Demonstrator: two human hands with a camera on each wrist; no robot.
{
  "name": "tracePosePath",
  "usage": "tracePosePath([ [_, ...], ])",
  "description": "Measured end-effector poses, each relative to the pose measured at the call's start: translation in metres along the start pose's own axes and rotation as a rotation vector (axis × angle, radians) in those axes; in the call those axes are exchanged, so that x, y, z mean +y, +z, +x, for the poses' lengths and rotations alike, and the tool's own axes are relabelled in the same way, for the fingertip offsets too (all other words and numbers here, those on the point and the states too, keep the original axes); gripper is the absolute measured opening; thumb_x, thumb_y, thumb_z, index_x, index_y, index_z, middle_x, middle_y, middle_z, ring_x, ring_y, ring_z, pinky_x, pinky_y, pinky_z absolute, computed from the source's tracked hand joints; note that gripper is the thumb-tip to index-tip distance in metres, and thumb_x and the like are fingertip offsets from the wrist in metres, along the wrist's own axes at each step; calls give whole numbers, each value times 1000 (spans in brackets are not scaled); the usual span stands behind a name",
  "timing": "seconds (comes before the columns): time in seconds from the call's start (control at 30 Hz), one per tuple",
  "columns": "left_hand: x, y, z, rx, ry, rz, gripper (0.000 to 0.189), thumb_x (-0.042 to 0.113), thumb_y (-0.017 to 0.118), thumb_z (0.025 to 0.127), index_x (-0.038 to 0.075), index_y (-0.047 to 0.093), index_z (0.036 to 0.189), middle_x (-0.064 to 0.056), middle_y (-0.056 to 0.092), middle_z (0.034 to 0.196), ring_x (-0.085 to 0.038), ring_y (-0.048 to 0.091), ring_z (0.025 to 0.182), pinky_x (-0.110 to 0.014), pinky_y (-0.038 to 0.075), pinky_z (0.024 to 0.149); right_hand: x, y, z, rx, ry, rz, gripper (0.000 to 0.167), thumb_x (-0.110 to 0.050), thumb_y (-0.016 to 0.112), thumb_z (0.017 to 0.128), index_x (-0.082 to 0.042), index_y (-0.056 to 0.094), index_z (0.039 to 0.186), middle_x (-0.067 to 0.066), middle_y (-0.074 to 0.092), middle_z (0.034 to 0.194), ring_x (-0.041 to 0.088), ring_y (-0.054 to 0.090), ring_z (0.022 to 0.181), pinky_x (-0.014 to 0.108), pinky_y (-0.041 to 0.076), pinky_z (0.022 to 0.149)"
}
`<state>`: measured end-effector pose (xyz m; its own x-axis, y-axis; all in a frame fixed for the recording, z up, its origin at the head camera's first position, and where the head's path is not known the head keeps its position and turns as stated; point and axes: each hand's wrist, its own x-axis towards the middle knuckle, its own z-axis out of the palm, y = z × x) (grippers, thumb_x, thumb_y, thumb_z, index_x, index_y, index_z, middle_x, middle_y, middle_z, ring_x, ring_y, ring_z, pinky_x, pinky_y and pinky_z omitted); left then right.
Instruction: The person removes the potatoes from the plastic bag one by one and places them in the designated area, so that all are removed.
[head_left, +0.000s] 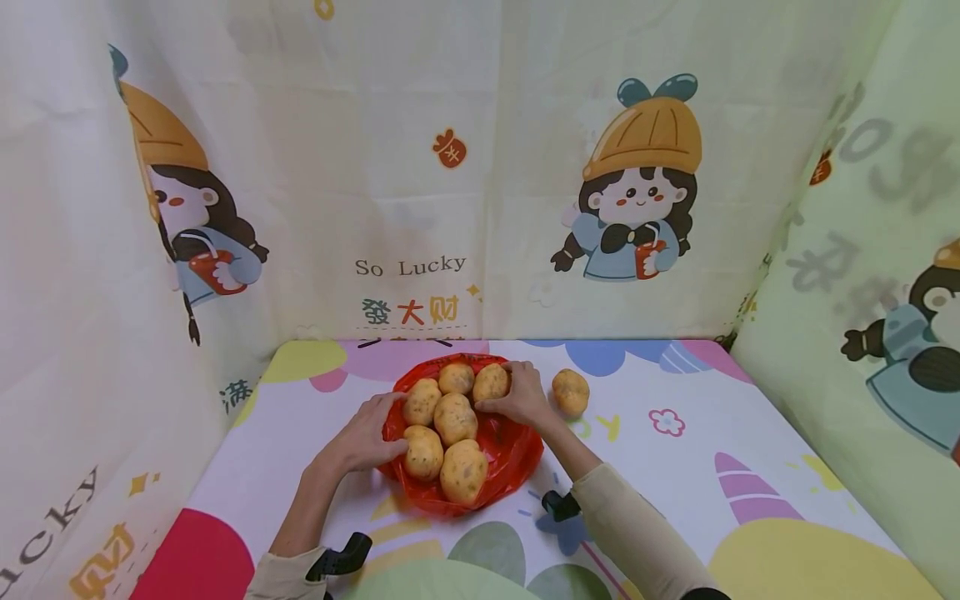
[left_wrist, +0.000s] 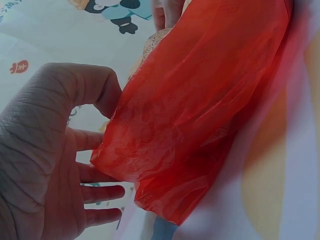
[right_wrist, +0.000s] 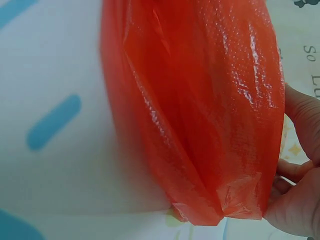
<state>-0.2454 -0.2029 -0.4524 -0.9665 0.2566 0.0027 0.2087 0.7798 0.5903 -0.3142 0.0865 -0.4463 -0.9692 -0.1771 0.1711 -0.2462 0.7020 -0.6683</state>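
Note:
In the head view, a red plastic bag (head_left: 517, 454) lies spread on the table with several potatoes (head_left: 455, 419) on it. My right hand (head_left: 527, 396) grips the potato (head_left: 491, 384) at the bag's far right, thumb on its near side. At the bag's left edge my left hand (head_left: 372, 433) is spread, thumb by the near-left potato (head_left: 423, 453) and fingers by the one behind it (head_left: 422, 402). The left wrist view has its thumb bent at the rim of the bag (left_wrist: 185, 95), the lower fingers straight. In the right wrist view, bag plastic (right_wrist: 220, 100) hides the held potato.
A single potato (head_left: 571, 393) lies on the table to the right of the bag. The table (head_left: 645, 483) has a colourful printed cover. Printed cloth walls (head_left: 525, 200) enclose its back and sides.

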Motion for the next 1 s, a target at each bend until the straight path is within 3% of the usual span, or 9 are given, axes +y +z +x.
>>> tracePosePath([
  [0.53, 1, -1, -1, -6, -4, -7, 82, 26, 71, 78, 10, 38, 151, -19, 37, 155, -40, 38, 139, -67, 40, 108, -3, -10, -22, 41, 41, 88, 86, -37, 91, 74, -2, 48, 141, 18, 48, 136, 34, 52, 122, 53, 51, 102],
  [0.77, 1, -2, -2, -4, 3, -8, 80, 25, 70, 79, 9, 38, 151, -20, 38, 153, -40, 38, 138, -66, 41, 108, -2, -14, -32, 85, -23, 128, 86, -33, 92, 73, 0, 50, 139, 21, 49, 135, 36, 54, 122, 54, 48, 105],
  [1.0, 1, -1, -2, -7, -2, -10, 81, 25, 71, 79, 9, 38, 151, -19, 38, 154, -39, 39, 138, -66, 42, 107, 0, -19, -40, 88, -21, 148, 85, -32, 92, 73, -4, 49, 140, 17, 49, 136, 33, 53, 123, 53, 51, 102],
])
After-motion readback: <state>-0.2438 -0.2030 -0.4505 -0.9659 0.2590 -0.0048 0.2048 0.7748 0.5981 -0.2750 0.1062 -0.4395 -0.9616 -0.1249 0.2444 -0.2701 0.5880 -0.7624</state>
